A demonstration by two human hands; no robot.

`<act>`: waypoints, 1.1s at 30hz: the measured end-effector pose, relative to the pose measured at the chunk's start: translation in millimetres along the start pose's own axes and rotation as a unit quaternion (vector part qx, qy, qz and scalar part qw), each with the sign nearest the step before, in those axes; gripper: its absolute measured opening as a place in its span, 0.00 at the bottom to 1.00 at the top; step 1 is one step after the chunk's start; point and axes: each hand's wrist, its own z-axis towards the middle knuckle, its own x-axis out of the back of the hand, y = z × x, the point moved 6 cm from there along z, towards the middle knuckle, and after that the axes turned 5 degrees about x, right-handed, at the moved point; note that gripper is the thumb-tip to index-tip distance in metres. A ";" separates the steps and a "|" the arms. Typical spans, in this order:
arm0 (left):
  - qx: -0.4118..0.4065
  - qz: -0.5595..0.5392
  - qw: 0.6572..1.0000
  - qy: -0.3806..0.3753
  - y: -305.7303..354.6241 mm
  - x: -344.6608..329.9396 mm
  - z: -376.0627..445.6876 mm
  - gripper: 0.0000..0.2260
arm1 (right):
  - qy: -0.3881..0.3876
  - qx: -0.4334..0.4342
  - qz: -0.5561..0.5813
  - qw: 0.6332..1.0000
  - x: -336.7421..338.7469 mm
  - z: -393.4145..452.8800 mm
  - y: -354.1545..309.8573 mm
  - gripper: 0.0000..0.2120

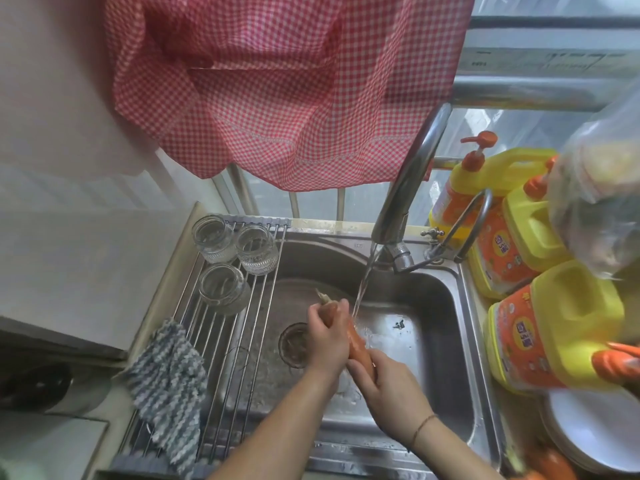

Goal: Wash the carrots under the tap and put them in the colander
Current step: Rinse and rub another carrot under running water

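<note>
**Carrot under the stream, both hands on it**

Nearest, at 5 o'clock, a white colander or bowl (602,431) sits on the desk (which of the two I cannot tell), with more carrots (550,462) just beside its near rim; nothing shows inside it.

At the centre, over the sink (433,306), the right hand (384,393) curls its grip round the lower end of the carrot (358,344), and the left hand (327,341) wraps the upper end, near the stalk. The water stream (362,289) from the tap (405,202) lands on the bare middle stretch. To wash well, I would turn the carrot while one hand rubs along it, so that every side meets the water, and keep it low to limit splashing.

At 9 o'clock, three glass jars (235,254) stand on the wire rack (221,341), apparently empty. At 3 o'clock, yellow detergent bottles (540,327) crowd the desk.
</note>
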 end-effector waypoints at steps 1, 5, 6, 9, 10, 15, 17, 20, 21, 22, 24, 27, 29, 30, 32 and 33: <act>0.009 0.002 1.000 0.009 0.9 0.7 3.4 0.21 | -0.007 0.002 0.029 1.000 -0.9 0.2 -1.0 0.15; 0.131 -0.184 0.969 -0.096 -4.1 -8.9 8.8 0.23 | -0.097 -0.074 0.364 0.924 -6.4 -2.3 5.3 0.17; 0.170 -0.251 0.945 -0.124 -4.8 -13.7 5.9 0.21 | -0.129 -0.094 0.435 0.886 -7.3 -4.0 6.5 0.17; 0.167 -0.332 0.919 -0.128 -7.5 -22.3 3.3 0.16 | -0.203 -0.124 0.464 0.853 -3.8 -4.8 8.2 0.17; 0.148 -0.328 0.926 -0.111 -7.4 -23.5 4.8 0.16 | -0.206 -0.135 0.435 0.866 -2.1 -1.2 9.7 0.16; 0.107 -0.323 0.939 -0.044 -3.4 -27.5 12.9 0.11 | -0.043 -0.105 -0.019 0.993 21.3 29.8 6.2 0.14; 0.099 -0.319 0.941 -0.061 -2.2 -29.7 12.8 0.06 | -0.009 -0.109 -0.128 0.986 26.0 35.7 -2.7 0.13; 0.070 -0.265 0.955 -0.116 1.5 -33.0 13.4 0.14 | -0.026 -0.111 -0.098 0.989 24.0 41.9 -6.8 0.09; 0.062 -0.254 0.957 -0.130 3.1 -32.6 14.4 0.16 | -0.049 -0.107 -0.070 0.991 22.6 43.3 -6.9 0.06; 0.061 -0.250 0.955 -0.146 2.9 -31.8 16.1 0.17 | -0.071 -0.112 -0.027 0.991 20.7 44.3 -5.7 0.03; 0.076 -0.258 0.945 -0.187 1.3 -32.3 15.4 0.15 | -0.108 -0.165 0.093 0.976 15.0 41.4 1.8 0.05; 0.107 -0.302 0.914 -0.248 -9.5 -34.5 11.7 0.20 | -0.184 -0.249 0.259 0.915 -1.6 27.3 9.5 0.08; 0.121 -0.349 0.884 -0.287 -16.9 -34.7 11.5 0.25 | -0.234 -0.281 0.352 0.861 -12.0 15.8 9.8 0.08; 0.121 -0.370 0.867 -0.312 -16.8 -34.4 11.1 0.26 | -0.254 -0.293 0.390 0.835 -15.7 11.5 9.5 0.09; 0.108 -0.372 0.853 -0.350 -12.7 -35.8 10.3 0.24 | -0.264 -0.307 0.427 0.809 -18.5 8.6 10.1 0.11; 0.100 -0.344 0.869 -0.342 -11.7 -37.4 12.3 0.23 | -0.252 -0.309 0.423 0.814 -18.4 11.2 12.2 0.12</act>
